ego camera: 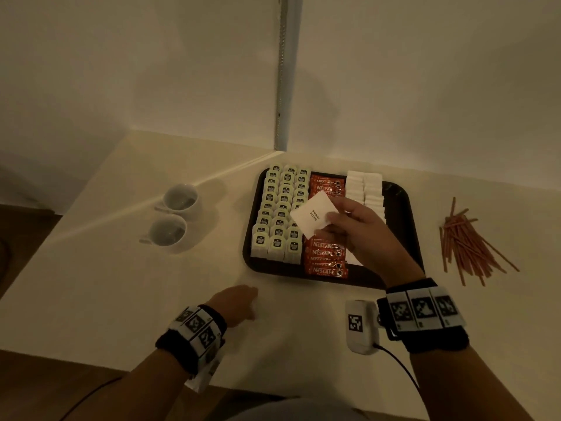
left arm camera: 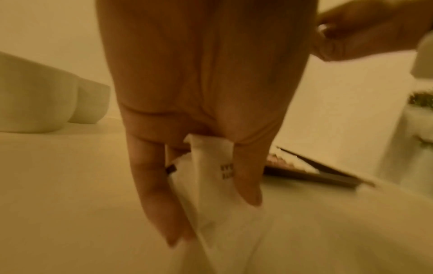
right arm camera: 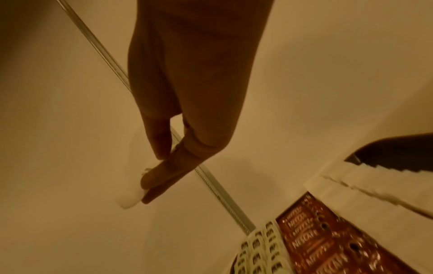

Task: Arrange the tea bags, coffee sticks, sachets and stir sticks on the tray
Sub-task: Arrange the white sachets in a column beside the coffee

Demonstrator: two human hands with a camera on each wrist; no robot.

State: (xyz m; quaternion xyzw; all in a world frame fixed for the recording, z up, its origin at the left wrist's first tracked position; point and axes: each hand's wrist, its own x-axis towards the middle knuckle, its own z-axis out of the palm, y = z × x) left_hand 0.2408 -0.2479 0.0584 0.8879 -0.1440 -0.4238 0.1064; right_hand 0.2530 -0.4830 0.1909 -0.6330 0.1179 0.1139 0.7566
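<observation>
Head view: right hand [ego camera: 349, 226] pinches one white sugar sachet [ego camera: 312, 214] between thumb and fingers, held above the middle of the tray [ego camera: 400, 202], over the coffee sticks [ego camera: 324, 253]. Left hand [ego camera: 235, 300] is down on the table [ego camera: 106, 268] near the tray's front left corner; left wrist view shows its fingers [left arm camera: 246, 176] curled round more white sachets [left arm camera: 211, 166], a small stack as far as blur allows.

Step in hand, as I read it: filling the sachet column [ego camera: 364, 186], fed one at a time from the left-hand stack.

On the tray: tea bags [ego camera: 279, 214] in three rows left, coffee sticks centre, sachets right of them. Right strip of the tray is bare.

Next move calls for laying this sachet flat in line with the white rows, without knocking the coffee sticks. Stir sticks [ego camera: 467, 241] lie loose on the table right of the tray, not yet placed.
</observation>
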